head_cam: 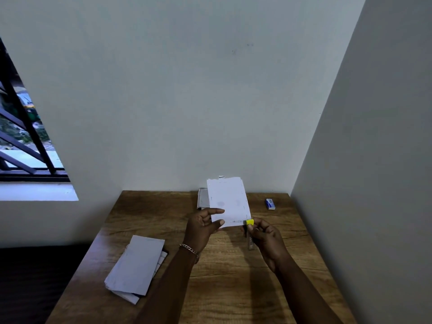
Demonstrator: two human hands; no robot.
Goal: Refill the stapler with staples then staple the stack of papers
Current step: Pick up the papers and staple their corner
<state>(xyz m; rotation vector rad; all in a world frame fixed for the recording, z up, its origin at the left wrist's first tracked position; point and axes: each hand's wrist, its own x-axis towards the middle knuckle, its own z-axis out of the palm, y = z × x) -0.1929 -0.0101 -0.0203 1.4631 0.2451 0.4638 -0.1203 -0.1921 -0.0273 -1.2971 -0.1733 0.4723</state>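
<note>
My left hand [203,226] holds a small stack of white papers [228,201] upright above the wooden table [233,288], gripping its lower left edge. My right hand [265,237] grips a slim stapler [250,232] with a yellow tip. The yellow tip sits at the stack's lower right corner. A small blue and white staple box [270,204] lies on the table at the far right, apart from both hands.
A second pile of white papers [136,268] lies on the table's left side. More sheets [203,198] lie behind the held stack near the back wall. Walls close the table at the back and right. A barred window [23,136] is at the left.
</note>
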